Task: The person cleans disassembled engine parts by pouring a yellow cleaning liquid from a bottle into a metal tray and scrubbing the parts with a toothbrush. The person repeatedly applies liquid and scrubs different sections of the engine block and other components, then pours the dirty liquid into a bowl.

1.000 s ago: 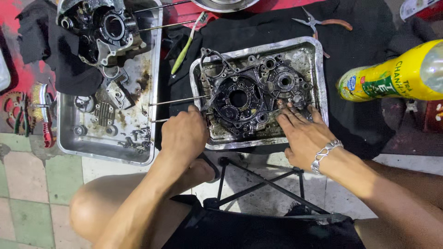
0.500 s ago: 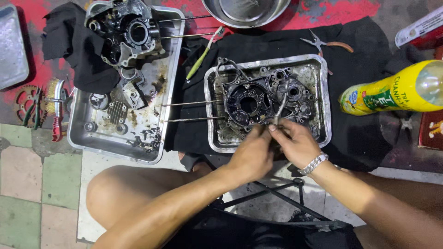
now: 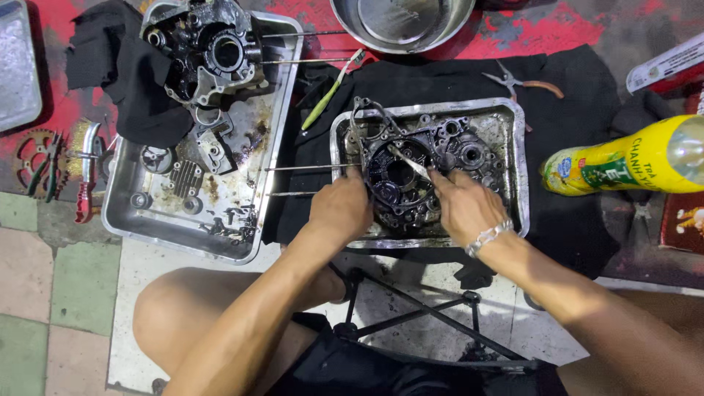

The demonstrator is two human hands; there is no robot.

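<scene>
Hands (image 3: 341,209) parted; yellow bottle (image 3: 623,158) lying right.

Yellow-green labelled bottle (image 3: 631,163) — far right

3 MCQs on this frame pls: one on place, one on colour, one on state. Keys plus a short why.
1. Where does the dark engine casing under the hands sit?
A. On the bare floor
B. In the right-hand metal tray
C. In the round bowl

2. What colour is the bottle lying at the right?
A. Yellow
B. Blue
C. White

3. What is the right hand doing?
A. Resting flat and empty
B. Gripping the pliers
C. Holding a thin metal tool against the casing

Key:
1 B: the engine casing lies inside the metal tray.
2 A: the bottle has a yellow body.
3 C: the right hand pinches a thin metal tool whose tip lies on the casing, while the left hand rests at the casing's left edge.
</scene>
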